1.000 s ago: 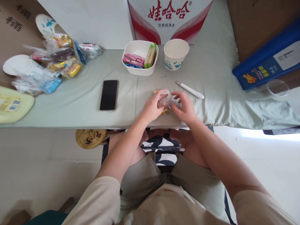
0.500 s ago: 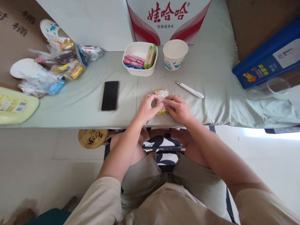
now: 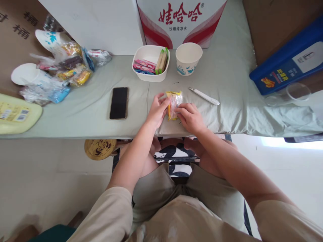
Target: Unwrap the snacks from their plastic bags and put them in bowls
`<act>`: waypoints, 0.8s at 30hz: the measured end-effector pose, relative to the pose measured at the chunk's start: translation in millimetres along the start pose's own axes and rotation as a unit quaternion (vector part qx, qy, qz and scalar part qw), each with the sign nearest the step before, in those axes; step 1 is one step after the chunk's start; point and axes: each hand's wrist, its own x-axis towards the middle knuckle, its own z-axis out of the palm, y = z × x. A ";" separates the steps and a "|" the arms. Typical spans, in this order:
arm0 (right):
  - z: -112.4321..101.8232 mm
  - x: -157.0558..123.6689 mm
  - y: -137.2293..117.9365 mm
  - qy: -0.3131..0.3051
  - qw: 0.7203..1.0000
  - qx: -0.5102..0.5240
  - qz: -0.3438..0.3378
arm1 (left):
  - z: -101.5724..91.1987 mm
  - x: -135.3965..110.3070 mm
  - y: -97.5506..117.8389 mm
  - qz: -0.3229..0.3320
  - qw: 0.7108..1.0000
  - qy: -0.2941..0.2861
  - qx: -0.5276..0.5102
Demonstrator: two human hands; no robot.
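Note:
Between my hands, near the table's front edge, is a clear plastic packet with yellow edges (image 3: 174, 101); what it holds is too small to make out. My left hand (image 3: 159, 109) grips its left side between thumb and fingers. My right hand (image 3: 189, 116) is closed at the packet's lower right, fingertips pinching the film. Just to the right lies a white pen-like cutter (image 3: 205, 96). Beyond the packet stand a white tub (image 3: 150, 76) with pink, blue and green-edged packs and a paper cup (image 3: 188, 59) with a blue leaf print.
A black phone (image 3: 119, 103) lies to the left. Farther left are wrapped snacks (image 3: 75, 72), a toppled paper cup (image 3: 27, 74) and a pale yellow bottle (image 3: 19, 114). A white-and-red carton (image 3: 181, 23) stands behind; a blue box (image 3: 285, 64) and clear plastic cup (image 3: 299, 93) are at right.
The packet has been lifted and spread flatter, showing more of its film. My left hand has turned and shifted to its left edge. The right hand stays close to its lower right.

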 end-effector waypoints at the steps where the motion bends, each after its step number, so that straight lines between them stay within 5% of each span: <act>1: 0.0 0.4 -0.5 -0.004 1.000 -0.006 0.000 | 0.3 -0.4 0.6 -0.010 1.000 -0.022 -0.009; 5: 0.2 1.3 -1.9 -0.005 0.999 -0.053 0.005 | 1.7 -4.5 2.9 -0.021 0.997 -0.080 -0.003; 12: -14.2 1.7 -0.7 -0.037 0.998 -0.042 0.004 | 2.4 -4.1 2.8 -0.031 0.999 -0.037 -0.013; 17: -39.5 8.5 34.8 0.088 0.958 -0.177 0.210 | -2.6 2.6 2.4 -0.049 0.995 0.028 -0.082; 20: -48.7 9.2 58.1 0.059 0.930 -0.202 0.301 | -5.8 4.5 4.7 -0.059 0.989 0.034 -0.132; 24: -57.0 6.7 60.9 0.024 0.928 -0.178 0.327 | -6.2 5.2 6.8 -0.058 0.986 0.028 -0.155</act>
